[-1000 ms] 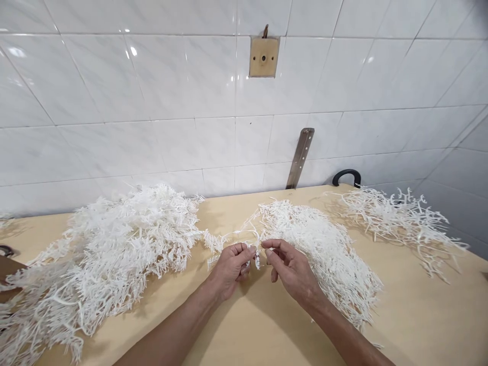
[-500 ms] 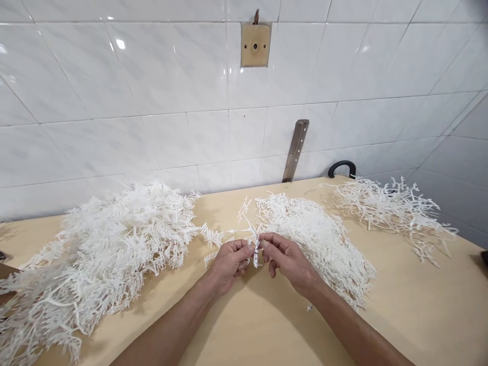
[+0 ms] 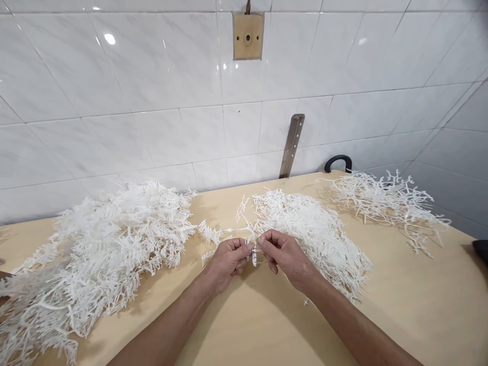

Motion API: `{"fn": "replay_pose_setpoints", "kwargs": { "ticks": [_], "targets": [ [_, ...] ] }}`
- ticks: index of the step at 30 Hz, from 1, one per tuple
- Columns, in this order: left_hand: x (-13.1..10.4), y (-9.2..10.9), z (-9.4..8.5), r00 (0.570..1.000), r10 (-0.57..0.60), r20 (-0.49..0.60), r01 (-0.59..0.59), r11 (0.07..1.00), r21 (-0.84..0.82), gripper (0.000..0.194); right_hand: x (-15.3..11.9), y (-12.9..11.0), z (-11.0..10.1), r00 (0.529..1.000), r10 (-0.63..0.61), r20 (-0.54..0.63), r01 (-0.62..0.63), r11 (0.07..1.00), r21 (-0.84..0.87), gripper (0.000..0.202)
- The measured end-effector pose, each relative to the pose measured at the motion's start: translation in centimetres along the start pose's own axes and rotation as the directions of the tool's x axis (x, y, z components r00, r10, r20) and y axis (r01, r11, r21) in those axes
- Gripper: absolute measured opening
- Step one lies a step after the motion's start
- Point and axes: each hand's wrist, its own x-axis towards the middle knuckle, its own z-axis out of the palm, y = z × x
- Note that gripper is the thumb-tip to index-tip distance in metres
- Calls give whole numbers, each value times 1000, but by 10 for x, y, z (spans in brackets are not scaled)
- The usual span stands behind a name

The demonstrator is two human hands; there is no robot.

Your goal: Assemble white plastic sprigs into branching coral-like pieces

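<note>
Fingertips of the left hand (image 3: pixel 226 262) and right hand (image 3: pixel 288 255) are pinching a white sprig (image 3: pixel 254 258), seemingly mid-work, between the large heap (image 3: pixel 122 234) lying at nine o'clock and the smaller heap (image 3: pixel 312 234) at three, finished share unclear.

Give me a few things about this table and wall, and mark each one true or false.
1. The left hand and right hand have their fingers at a white sprig. True.
2. The biggest white pile is on the far right. False: it is on the left.
3. The metal strip lies flat. False: it stands against the tiled wall, slightly tilted.
4. The black curved handle is near the table's back edge. True.
</note>
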Motion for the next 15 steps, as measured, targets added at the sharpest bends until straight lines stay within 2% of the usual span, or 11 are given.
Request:
{"fn": "replay_pose_setpoints", "kwargs": {
  "ticks": [5, 10, 15],
  "targets": [
    [2, -2, -2, 1000, -11, 17, 12, 999, -37, 51, 1, 3, 2, 999, 31, -14, -30, 998, 55, 33],
    [2, -5, -4, 997, -1, 79, 2, 1000, -22, 48, 1, 5, 4, 999, 35, -36, -31, 993, 116, 24],
    [1, -2, -3, 997, -14, 81, 14, 1000, -1, 49, 2, 4, 3, 998, 2, -59, 1, 999, 47, 25]
  ]
}}
